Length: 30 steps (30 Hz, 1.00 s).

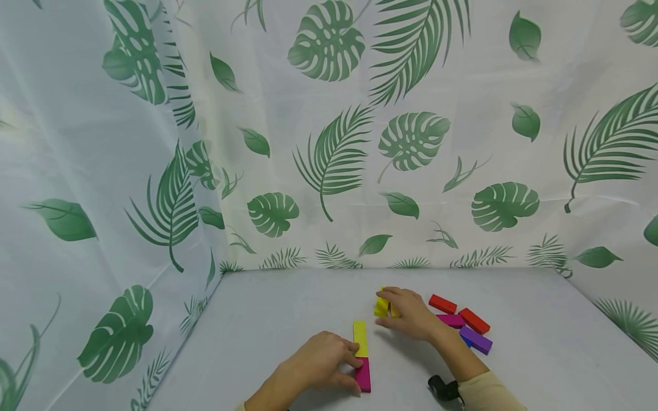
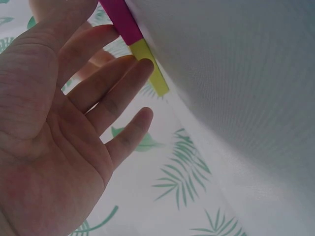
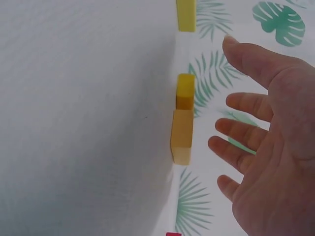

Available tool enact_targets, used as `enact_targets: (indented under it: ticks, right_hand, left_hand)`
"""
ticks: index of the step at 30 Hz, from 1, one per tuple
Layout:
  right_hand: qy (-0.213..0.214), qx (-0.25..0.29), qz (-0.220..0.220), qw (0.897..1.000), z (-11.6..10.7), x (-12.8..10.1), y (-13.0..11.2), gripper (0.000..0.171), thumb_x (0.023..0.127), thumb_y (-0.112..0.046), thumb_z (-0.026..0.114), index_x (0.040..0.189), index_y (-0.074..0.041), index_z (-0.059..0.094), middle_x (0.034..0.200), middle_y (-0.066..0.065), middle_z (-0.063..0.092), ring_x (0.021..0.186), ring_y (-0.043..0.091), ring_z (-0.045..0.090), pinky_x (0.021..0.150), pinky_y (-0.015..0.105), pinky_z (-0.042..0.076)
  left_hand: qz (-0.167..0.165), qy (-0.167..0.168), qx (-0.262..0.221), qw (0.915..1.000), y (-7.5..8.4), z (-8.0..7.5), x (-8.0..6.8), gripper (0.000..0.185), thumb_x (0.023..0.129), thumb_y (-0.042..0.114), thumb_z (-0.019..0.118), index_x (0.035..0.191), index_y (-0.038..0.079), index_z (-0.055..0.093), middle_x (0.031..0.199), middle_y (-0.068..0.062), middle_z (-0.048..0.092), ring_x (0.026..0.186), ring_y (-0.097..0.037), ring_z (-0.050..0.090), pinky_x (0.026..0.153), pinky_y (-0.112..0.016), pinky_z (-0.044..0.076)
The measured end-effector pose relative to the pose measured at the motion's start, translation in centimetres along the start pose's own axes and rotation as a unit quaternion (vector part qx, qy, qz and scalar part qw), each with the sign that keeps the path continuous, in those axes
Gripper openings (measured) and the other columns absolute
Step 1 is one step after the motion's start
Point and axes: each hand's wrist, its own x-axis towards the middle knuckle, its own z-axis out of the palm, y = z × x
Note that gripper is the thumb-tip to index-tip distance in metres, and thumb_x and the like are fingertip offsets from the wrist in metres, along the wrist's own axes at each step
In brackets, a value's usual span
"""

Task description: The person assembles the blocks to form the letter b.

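Left hand: our left hand (image 1: 315, 365) lies low on the table (image 1: 267, 319), fingers straight and relaxed, grasping nothing; in the left wrist view the fingertips (image 2: 142, 64) rest against the side of the yellow block (image 2: 150, 69).
Yellow block: it lies flat near the middle of the table (image 1: 360, 338), its long side running away from us, just right of our left fingers.
Pink block: it sits end to end with the yellow one, on the near side (image 1: 363, 374), the two touching in one line; our left thumb lies along its near end.
Right hand: our right hand (image 1: 408, 314) hovers farther back and to the right, fingers spread and loose, released; the right wrist view shows the open palm (image 3: 275, 162) beside two yellow pieces, apart from them.
Yellow pair: two short yellow blocks (image 1: 381, 306) stand close together under the right fingertips; whether a finger touches them we cannot tell.
Side pile: right of that hand lie two red blocks (image 1: 442, 303) (image 1: 474, 321), a magenta one (image 1: 451, 320) and a purple one (image 1: 475, 339), close together.
Backdrop: leaf-print cloth (image 1: 329, 142) hangs behind and to the left.
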Motion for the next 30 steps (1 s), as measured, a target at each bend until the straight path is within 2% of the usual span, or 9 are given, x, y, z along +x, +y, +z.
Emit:
enact_targets:
  ticks: [7,14,22,30]
  right_hand:
    - [0.004,0.012,0.023,1.0,0.2,0.1,0.2,0.068,0.091,-0.044,0.077,0.145,-0.007,0.059,0.151,0.018,0.055,0.139,0.044,0.049,0.114,0.072,0.033]
    - [0.02,-0.012,0.043,0.999,0.4,0.6,0.6,0.06,0.093,-0.037,0.077,0.142,-0.006,0.061,0.147,0.021,0.058,0.135,0.046,0.052,0.112,0.072,0.036]
    - [0.022,-0.04,0.063,0.997,0.8,1.2,0.7,0.043,0.09,-0.025,0.081,0.126,-0.005,0.071,0.132,0.016,0.069,0.129,0.042,0.058,0.114,0.074,0.03]
    - [0.018,-0.042,0.083,0.996,1.0,1.8,0.5,0.031,0.088,-0.021,0.083,0.114,-0.006,0.077,0.125,0.015,0.072,0.125,0.04,0.06,0.116,0.075,0.026]
  left_hand:
    - [-0.002,-0.006,-0.007,0.9999,0.0,0.1,0.1,0.046,0.079,0.059,0.085,0.117,0.033,0.081,0.124,0.009,0.076,0.117,-0.001,0.068,0.099,-0.026,0.053]
    - [-0.006,-0.01,-0.008,0.9999,0.1,0.0,0.1,0.045,0.079,0.058,0.085,0.116,0.033,0.081,0.124,0.01,0.075,0.117,-0.001,0.068,0.1,-0.025,0.053]
    - [-0.003,-0.011,-0.018,0.9998,0.1,-0.1,0.2,0.046,0.079,0.058,0.085,0.117,0.032,0.081,0.126,0.008,0.075,0.117,-0.002,0.068,0.1,-0.024,0.053]
    - [-0.009,-0.013,-0.017,0.9997,0.0,0.0,0.1,0.047,0.079,0.059,0.085,0.117,0.033,0.081,0.127,0.009,0.074,0.117,-0.002,0.068,0.1,-0.024,0.053]
